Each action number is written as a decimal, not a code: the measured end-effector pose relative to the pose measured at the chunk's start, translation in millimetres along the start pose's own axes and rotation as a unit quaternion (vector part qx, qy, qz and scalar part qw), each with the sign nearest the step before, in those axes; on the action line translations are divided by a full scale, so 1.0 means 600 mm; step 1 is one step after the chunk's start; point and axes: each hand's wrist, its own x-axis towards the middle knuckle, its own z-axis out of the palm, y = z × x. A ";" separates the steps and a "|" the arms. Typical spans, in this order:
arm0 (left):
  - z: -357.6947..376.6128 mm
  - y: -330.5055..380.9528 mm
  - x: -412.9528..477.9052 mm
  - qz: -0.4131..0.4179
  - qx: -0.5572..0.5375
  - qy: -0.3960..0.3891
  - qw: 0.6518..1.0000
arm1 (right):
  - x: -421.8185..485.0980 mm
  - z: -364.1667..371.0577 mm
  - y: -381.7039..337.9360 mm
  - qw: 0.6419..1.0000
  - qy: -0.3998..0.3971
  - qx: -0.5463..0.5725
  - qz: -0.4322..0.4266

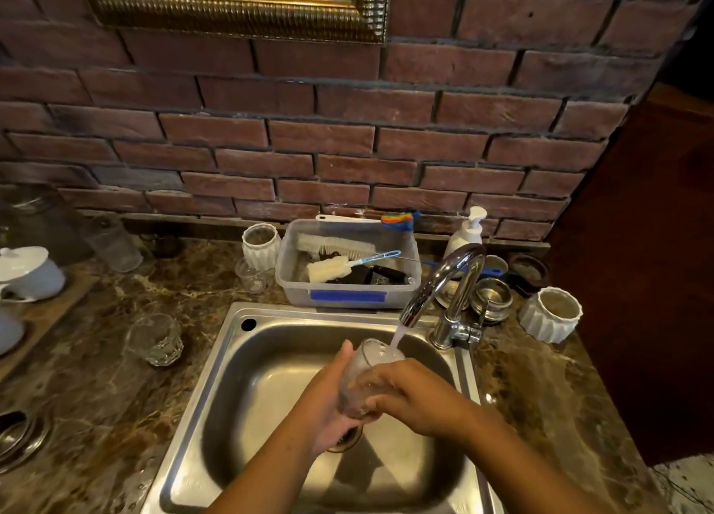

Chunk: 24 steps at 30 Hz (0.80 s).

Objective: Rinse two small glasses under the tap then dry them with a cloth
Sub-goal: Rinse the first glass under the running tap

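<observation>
Your left hand (328, 401) cups a small glass (361, 382) from below while your right hand (417, 397) wraps its side, fingers (382, 380) across the wall. Beyond your fingertips the tap (436, 282) streams water into its tilted mouth, over the steel sink (239, 359). Another glass (154, 343) stands on the counter, well left of your fingers.

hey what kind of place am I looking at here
Probably a kitchen or bar washing-up corner: a steel sink with its tap running, a tub of cleaning brushes and a soap pump.

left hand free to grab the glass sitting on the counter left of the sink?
Probably not yet: the left hand and right hand both hold the glass under the tap. The path to the counter glass looks open.
</observation>
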 end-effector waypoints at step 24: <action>0.014 0.011 0.030 -0.071 -0.018 0.098 0.993 | 0.005 0.028 0.008 0.999 0.023 0.035 0.023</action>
